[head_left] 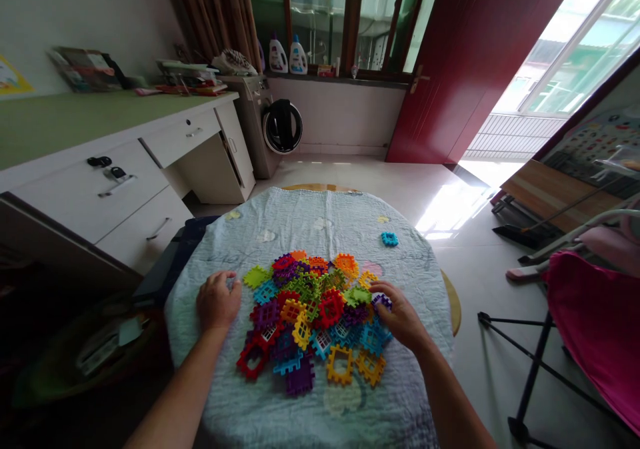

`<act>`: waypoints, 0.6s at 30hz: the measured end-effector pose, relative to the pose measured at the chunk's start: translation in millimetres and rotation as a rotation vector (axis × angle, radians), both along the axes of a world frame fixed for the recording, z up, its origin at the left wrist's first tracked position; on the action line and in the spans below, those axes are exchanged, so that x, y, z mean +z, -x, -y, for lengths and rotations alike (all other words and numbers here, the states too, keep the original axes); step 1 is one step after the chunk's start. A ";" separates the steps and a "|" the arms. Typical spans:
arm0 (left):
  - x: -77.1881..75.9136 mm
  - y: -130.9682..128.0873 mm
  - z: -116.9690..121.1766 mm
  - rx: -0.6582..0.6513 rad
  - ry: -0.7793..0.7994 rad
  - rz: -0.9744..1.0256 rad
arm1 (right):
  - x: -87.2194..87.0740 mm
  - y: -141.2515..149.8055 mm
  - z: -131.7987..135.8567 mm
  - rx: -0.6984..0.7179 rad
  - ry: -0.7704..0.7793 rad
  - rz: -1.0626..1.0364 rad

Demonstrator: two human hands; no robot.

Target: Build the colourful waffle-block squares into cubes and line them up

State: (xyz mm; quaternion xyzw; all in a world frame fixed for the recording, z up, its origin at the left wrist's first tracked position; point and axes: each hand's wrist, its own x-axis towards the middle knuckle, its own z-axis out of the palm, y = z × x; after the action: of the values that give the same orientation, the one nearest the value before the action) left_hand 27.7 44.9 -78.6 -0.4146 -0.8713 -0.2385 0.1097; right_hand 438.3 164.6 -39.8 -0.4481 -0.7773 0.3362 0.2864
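A heap of colourful plastic interlocking building tiles (331, 307) lies on the cloth, many with notched edges and window-like openings. My left hand (219, 300) rests on the cloth left of the heap, thumb apart from the loosely bent fingers, with nothing in it. At the heap's right edge, my right hand (401, 317) has thumb and fingers around a purple building tile (382, 300), which they partly hide. Beside those fingertips lies a light green tile (358, 296). One blue tile (389, 239) sits apart, farther back on the right.
A pale blue cloth (300, 225) covers the round table, whose wooden edge (453, 302) shows at the right. A desk with drawers (135, 175) stands left, a washing machine (260, 129) behind, and a pink folding chair (595, 329) at the right.
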 end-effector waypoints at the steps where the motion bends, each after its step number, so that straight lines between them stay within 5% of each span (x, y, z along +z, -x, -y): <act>1: -0.4 -0.6 0.0 -0.001 0.001 -0.003 | 1.7 5.3 5.3 0.060 -0.026 0.018; 6: 0.2 -3.0 -0.2 -0.005 0.014 -0.006 | 5.4 22.5 8.2 0.094 -0.054 0.119; 10: 0.8 -2.9 -0.3 -0.021 0.024 -0.021 | 11.4 22.6 -0.7 -0.038 0.046 0.048; 18: -0.2 -3.4 -0.6 -0.026 0.041 -0.033 | 8.5 6.2 -29.9 -0.297 -0.004 0.133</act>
State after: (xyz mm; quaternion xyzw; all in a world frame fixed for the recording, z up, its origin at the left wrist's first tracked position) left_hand 31.2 45.5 -78.8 -0.4320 -0.8686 -0.2153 0.1125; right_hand 432.1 194.5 -31.3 -0.5789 -0.7204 0.2581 0.2816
